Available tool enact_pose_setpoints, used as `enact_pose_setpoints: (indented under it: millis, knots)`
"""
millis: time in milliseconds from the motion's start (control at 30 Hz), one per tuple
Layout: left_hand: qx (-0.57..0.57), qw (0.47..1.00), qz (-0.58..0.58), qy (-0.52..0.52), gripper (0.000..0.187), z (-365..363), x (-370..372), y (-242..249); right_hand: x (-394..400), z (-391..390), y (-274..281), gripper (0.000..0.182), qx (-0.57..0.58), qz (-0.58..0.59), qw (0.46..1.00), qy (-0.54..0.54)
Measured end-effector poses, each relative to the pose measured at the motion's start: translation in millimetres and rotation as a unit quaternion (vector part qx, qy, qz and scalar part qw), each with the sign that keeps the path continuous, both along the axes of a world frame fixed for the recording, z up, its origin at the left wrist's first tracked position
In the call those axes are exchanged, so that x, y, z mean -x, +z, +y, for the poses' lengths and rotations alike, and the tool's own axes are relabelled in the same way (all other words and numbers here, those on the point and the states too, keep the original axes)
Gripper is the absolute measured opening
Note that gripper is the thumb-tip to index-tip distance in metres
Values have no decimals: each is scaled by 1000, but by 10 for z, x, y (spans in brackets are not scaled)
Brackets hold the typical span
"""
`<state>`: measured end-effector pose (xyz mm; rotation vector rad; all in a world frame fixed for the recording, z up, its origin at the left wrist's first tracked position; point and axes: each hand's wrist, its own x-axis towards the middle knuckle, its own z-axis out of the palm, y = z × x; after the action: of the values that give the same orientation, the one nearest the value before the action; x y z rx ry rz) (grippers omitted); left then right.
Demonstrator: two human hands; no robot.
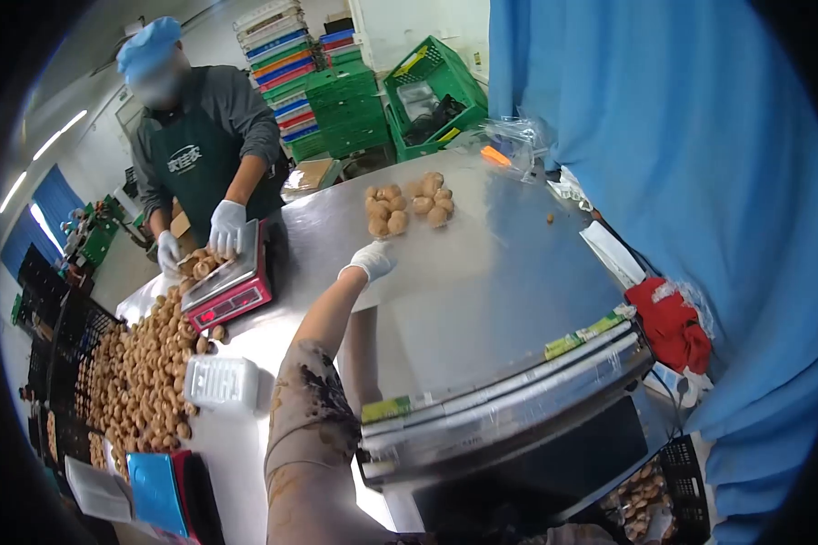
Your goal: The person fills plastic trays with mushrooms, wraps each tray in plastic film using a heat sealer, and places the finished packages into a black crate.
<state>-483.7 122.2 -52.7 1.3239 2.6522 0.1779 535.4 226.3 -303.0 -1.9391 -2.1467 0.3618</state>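
Via head cam I see my gloved L hand (pixel 373 261) near a brown produce bunch (pixel 386 216), 2nd bunch (pixel 433 200) beside it, on metal surface (pixel 482 282); co-worker (pixel 195 136) opp. at red scale (pixel 232 283).

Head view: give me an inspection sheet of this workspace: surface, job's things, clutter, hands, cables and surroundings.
Surface: metal table, shiny.
Job's things: left bunch and right bunch of brown produce, side by side.
Clutter: orange item and clear plastic towards the far edge; red cloth at the right.
Hands: left hand gloved, close to the left bunch, contact unclear; right hand not in view.
Cables: dark cable near the machine's right end.
Surroundings: co-worker at a scale; green crates; blue curtain.
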Motion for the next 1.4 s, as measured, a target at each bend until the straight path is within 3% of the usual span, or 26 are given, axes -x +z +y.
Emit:
enact_pose_setpoints:
  millis: [67, 167, 267, 300, 400, 567, 600, 733, 800, 933, 1067, 1133, 1200, 1233, 1300, 1333, 1400]
  knots:
    - [12, 1000, -5, -13, 55, 214, 41, -50, 181, 124, 275, 17, 86, 270, 939, -195]
    - [56, 998, -8, -6, 57, 628, 19, -29, 522, 160, 537, 17, -46, 194, 967, -156]
    - [69, 996, 46, -9, 57, 981, 181, -245, 662, 276, 800, 19, 56, 339, 936, -78]
    - [78, 995, 64, -10, 57, 1080, 221, -309, 1102, 209, 1268, 23, 110, 276, 939, -172]
    - [87, 995, 56, 2, 56, 1177, 244, -311, 946, 212, 1119, 26, 57, 195, 974, -101]
    - [107, 994, 9, -3, 53, 904, 194, -179, 899, 261, 1029, 23, 59, 297, 949, -93]
    - [117, 993, -8, -4, 52, 817, 174, -126, 901, 297, 1137, 19, 82, 227, 964, -113]
    - [167, 984, 26, -57, 49, 350, 67, -110, 2269, 310, 2129, 16, -127, 132, 982, 48]
    - [180, 979, 25, -93, 54, 32, 67, -135, 2829, 372, 2577, 14, -139, 154, 975, 78]
    - [216, 969, -1, -118, 50, -503, -213, 103, 4070, 391, 3530, 10, -211, 167, 922, 279]
    - [235, 963, -32, -132, 41, -985, -176, 52, 5234, 397, 4122, 12, -188, 231, 830, 472]
    - [121, 983, -68, -121, 30, -1228, -190, 44, 5905, 346, 4325, 13, -82, 266, 807, 520]
    - [18, 993, -56, -107, 26, -1421, -88, -120, 6602, 521, 4212, 14, -17, 238, 766, 597]
    - [-19, 998, -33, -46, 26, -1439, -110, -138, 6984, 661, 4007, 19, 16, 247, 748, 615]
    - [-91, 993, 15, 76, 27, -1428, -168, -140, 7674, 789, 3776, 28, 134, 174, 768, 601]
    - [-92, 981, -107, 132, 28, -1424, -221, -78, 7984, 842, 3599, 28, 132, 122, 783, 596]
    - [-90, 904, -343, 238, 29, -1404, -391, 110, 8511, 971, 3217, 29, 124, 16, 794, 595]
